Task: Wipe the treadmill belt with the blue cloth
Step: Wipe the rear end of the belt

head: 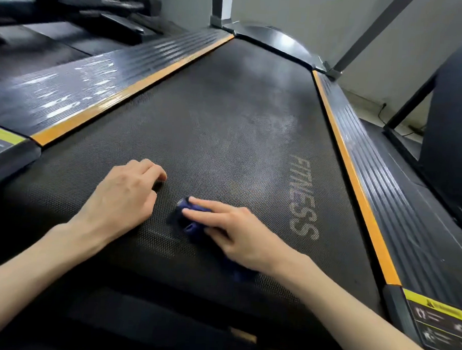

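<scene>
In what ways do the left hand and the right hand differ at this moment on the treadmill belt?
The left hand holds nothing; the right hand presses the blue cloth down. The left hand's fingers are bent, while the right hand's fingers lie nearly straight over the cloth. Both hands rest on the treadmill belt, near its close end.

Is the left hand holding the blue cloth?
No, the right hand presses the blue cloth on the treadmill belt; the left hand holds nothing.
</scene>
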Available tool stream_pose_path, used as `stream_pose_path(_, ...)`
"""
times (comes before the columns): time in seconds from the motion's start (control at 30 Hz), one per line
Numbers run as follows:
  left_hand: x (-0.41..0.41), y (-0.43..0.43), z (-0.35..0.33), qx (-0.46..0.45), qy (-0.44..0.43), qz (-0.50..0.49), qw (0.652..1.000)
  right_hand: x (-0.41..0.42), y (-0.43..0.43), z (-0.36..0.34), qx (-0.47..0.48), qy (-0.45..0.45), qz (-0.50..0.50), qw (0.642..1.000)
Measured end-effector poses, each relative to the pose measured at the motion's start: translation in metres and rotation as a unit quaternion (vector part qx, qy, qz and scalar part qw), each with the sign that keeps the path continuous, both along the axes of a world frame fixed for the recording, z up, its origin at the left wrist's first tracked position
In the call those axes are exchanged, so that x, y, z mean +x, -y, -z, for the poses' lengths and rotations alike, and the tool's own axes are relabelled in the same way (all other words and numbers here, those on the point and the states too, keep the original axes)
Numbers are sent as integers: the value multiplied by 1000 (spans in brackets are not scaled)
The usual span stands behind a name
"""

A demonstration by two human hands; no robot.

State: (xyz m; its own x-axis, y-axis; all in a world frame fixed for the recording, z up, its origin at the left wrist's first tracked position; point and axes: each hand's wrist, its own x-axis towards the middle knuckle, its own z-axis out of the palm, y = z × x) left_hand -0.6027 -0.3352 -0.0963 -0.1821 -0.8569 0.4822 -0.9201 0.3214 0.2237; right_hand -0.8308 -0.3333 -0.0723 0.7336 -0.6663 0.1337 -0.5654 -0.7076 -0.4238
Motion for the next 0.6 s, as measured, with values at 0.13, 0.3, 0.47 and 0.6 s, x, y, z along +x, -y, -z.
stream_pose_path(0.13,13,-5,1,21,-19,-3,1000,-45,37,-1,-79,-38,204,975)
stream_pose_path(0.3,21,-12,0,26,-19,19,999,-76,48,4,1,-26,353,935)
stream_pose_path(0.47,37,-16,2,12,-15,-6,1000,-25,21,8,-12,48,268,962)
stream_pose_path(0.6,45,-15,1,7,0,-66,998,68,-15,14,-3,87,214,973)
